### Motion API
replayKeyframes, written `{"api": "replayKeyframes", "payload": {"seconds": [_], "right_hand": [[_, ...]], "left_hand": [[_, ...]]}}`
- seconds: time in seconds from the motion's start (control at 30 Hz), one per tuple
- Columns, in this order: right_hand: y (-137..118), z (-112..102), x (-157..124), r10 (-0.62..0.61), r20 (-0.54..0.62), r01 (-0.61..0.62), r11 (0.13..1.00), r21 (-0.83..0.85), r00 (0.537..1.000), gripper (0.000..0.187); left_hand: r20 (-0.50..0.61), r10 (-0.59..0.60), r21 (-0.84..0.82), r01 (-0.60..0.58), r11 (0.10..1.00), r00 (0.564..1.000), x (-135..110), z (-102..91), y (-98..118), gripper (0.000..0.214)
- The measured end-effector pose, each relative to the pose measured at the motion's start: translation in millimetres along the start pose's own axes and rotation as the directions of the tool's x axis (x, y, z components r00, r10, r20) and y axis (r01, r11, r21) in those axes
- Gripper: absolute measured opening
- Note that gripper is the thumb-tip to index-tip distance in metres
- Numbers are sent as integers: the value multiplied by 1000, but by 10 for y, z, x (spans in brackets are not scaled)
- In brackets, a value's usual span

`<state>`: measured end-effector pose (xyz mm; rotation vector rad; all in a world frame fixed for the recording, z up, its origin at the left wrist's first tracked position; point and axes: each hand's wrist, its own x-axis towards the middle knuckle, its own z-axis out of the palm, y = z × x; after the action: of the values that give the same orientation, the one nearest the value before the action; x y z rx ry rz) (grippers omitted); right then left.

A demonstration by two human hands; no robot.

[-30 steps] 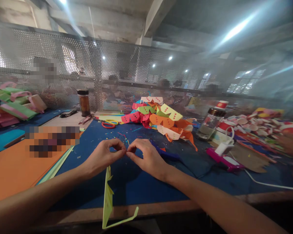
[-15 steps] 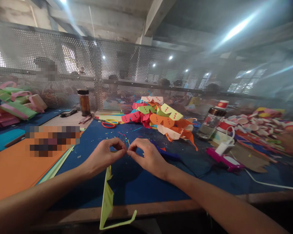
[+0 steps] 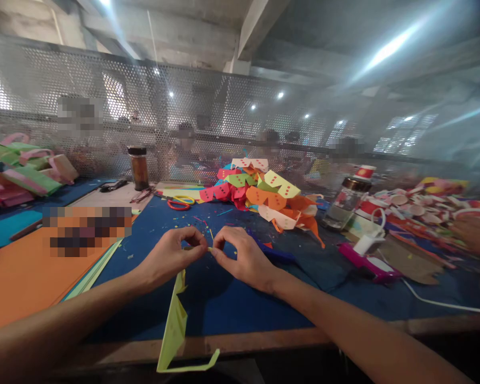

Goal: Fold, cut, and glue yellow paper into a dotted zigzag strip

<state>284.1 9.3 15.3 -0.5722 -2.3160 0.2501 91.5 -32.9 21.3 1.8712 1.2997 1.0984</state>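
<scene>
A yellow-green folded paper mask [image 3: 173, 328] hangs below my left hand, over the table's front edge. One narrow strip of it runs up behind the left fingers, and another juts out to the right at the bottom. My left hand [image 3: 172, 253] pinches the upper strip between thumb and fingertips. Close beside it, my right hand [image 3: 244, 255] pinches the strip's end, a sliver of which shows between the two hands. The fingers hide most of that strip. Beyond the hands lies a pile of coloured paper masks [image 3: 264, 194] with red dots.
Scissors [image 3: 180, 202] and paper scraps lie on the blue tabletop. Orange paper sheets [image 3: 20, 277] cover the left side. A dark-filled jar [image 3: 139, 170], a clear bottle [image 3: 340, 205] and a magenta power strip [image 3: 370, 265] stand around. Another person's hand [image 3: 474, 234] is at far right.
My hands have moved very slightly apart, showing a bit of the strip between them. The hanging mask has swung a little to the left.
</scene>
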Motion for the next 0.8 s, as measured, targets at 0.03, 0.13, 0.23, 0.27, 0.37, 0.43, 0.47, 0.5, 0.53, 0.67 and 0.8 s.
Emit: {"api": "replayKeyframes", "payload": {"seconds": [0.03,0.13,0.23,0.27,0.37,0.43,0.47,0.5,0.53,0.67,0.8], "right_hand": [[5,2,-2,-1,2,1,1000,0,1000,15],[15,5,-10,11,11,-12,1000,13,1000,11],[21,6,-15,20,24,-21,999,24,999,6],[22,6,-14,17,27,-18,1000,23,999,6],[24,6,-8,1,25,-1,1000,12,1000,8],[23,4,-3,-11,24,11,1000,5,1000,10],[22,2,0,-16,23,16,1000,2,1000,11],[23,1,2,-18,22,18,1000,0,1000,11],[24,0,4,-17,24,17,1000,0,1000,11],[43,1,8,4,23,-4,1000,3,1000,12],[65,13,11,24,9,-24,1000,-3,1000,14]], "left_hand": [[-2,2,0,-2,1000,1000,2,-2,-4,17],[-7,5,-2,-6,1000,1000,6,-9,-16,17],[-9,8,2,-8,1000,1000,4,-12,-16,17],[-10,9,4,-9,1000,1000,3,-12,-13,17],[-14,8,8,-8,1000,1000,0,-5,2,17],[-13,3,9,-3,1000,1000,0,0,9,17],[-11,2,9,-1,1000,1000,1,2,11,17],[-10,0,9,0,1000,1000,2,4,12,17],[-9,-1,9,1,1000,1000,3,4,11,18],[-8,-9,7,9,1000,1000,9,1,-3,18],[-4,-8,1,8,1000,1000,15,0,-15,19]]}}
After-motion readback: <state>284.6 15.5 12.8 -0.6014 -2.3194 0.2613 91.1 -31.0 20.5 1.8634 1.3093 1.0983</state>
